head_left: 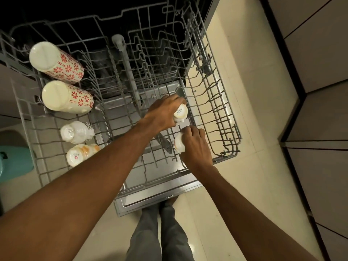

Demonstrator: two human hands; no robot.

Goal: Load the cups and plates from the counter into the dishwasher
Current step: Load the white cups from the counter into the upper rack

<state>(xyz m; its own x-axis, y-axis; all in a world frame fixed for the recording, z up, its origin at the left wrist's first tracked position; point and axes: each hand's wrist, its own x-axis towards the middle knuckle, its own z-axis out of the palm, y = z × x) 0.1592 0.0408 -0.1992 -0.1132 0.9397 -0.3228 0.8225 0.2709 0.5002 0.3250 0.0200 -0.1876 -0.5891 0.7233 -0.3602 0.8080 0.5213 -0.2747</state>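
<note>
The grey wire upper rack (226,117) of the dishwasher is pulled out below me. My left hand (163,113) grips a small white cup (181,113) bottom up over the rack's right side. Just nearer to me, my right hand (195,146) closes on another small white cup (178,145) resting among the tines. Along the left side of the rack lie two tall cups with red flowers (62,63) (73,98), a white cup (77,131) and an orange-patterned cup (81,154), all bottom up.
The open dishwasher door (150,196) lies under the rack, with my legs (162,232) just behind it. Cream floor tiles (250,102) run to the right, bordered by dark-edged cabinet fronts (320,72). A teal object (15,162) sits at the left edge.
</note>
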